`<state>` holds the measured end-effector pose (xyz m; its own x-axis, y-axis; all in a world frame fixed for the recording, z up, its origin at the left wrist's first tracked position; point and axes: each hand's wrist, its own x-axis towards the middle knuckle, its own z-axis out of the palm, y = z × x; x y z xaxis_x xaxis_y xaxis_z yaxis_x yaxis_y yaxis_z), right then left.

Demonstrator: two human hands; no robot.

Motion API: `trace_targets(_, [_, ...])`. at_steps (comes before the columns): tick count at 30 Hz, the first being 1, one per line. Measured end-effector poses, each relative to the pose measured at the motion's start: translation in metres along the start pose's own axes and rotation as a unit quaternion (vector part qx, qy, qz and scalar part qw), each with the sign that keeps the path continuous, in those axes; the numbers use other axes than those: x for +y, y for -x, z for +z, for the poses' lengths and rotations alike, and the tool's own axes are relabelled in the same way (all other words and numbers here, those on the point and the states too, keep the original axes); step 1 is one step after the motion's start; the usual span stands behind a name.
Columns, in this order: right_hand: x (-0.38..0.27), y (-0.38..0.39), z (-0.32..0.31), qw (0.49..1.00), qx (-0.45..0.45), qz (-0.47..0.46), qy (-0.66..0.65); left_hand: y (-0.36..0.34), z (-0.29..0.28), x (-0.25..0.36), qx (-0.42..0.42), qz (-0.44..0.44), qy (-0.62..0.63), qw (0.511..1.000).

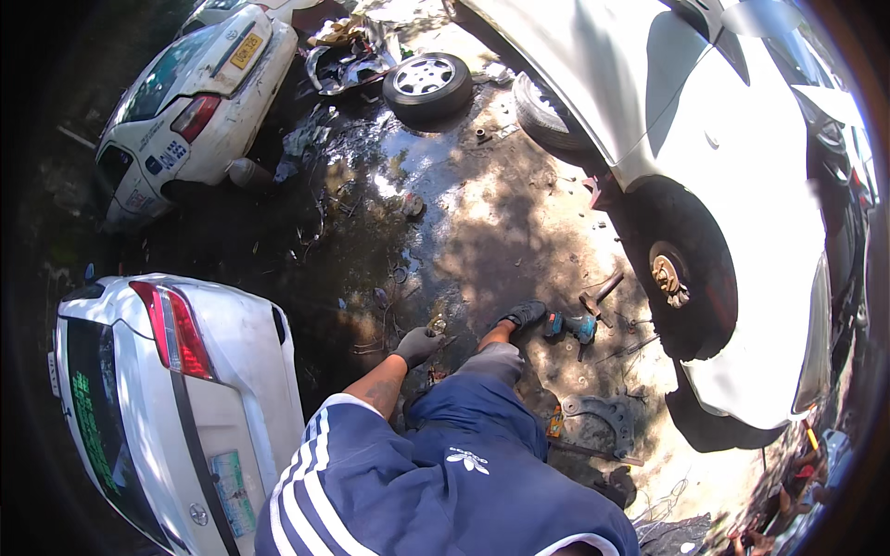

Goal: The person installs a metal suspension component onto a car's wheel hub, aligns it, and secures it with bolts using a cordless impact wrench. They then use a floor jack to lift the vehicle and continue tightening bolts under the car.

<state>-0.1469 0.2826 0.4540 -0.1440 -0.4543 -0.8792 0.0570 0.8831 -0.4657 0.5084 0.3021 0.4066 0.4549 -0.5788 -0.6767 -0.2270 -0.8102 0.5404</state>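
Note:
My left hand (417, 345), in a grey glove, reaches forward over the dark ground beside my leg, its fingers closed on a small shiny piece (436, 324) that I cannot make out. My right hand is out of sight. Just right of my shoe (527, 313) lie a teal and black cordless power tool (579, 324) and a metal bar tool (607, 285). Near my right thigh are a curved metal plate (603, 417), a small orange and black item (555, 423) and a long bar (598, 454).
A white car with its wheel off, hub (667, 276) exposed, fills the right. White cars (241, 334) (190, 102) stand at the left. Tyres (422, 107) (542, 125) and scrap parts (343, 65) lie at the back; small debris (413, 204) dots the wet concrete.

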Motion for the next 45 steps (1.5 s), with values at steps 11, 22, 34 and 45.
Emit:
trace_targets(11, [-0.175, 0.126, 0.081, 0.976, -0.088, -0.142, -0.138, 0.079, 0.171, 0.303, -0.488, 0.41, -0.061, 0.768])
trace_targets(22, [-0.11, 0.164, -0.256, 0.915, 0.367, -0.119, -0.118, 0.232, 0.317, 0.377, -0.844, -0.226, 0.06, 0.482])
trace_targets(34, [-0.243, 0.24, -0.195, 0.929, 0.309, -0.187, 0.086, 0.376, 0.416, 0.454, -0.782, -0.225, 0.079, 0.576])
trace_targets(45, [-0.198, 0.283, -0.173, 0.48, 0.404, -0.155, 0.763, 0.417, 0.499, 0.418, -0.94, 0.007, 0.119, 0.321])
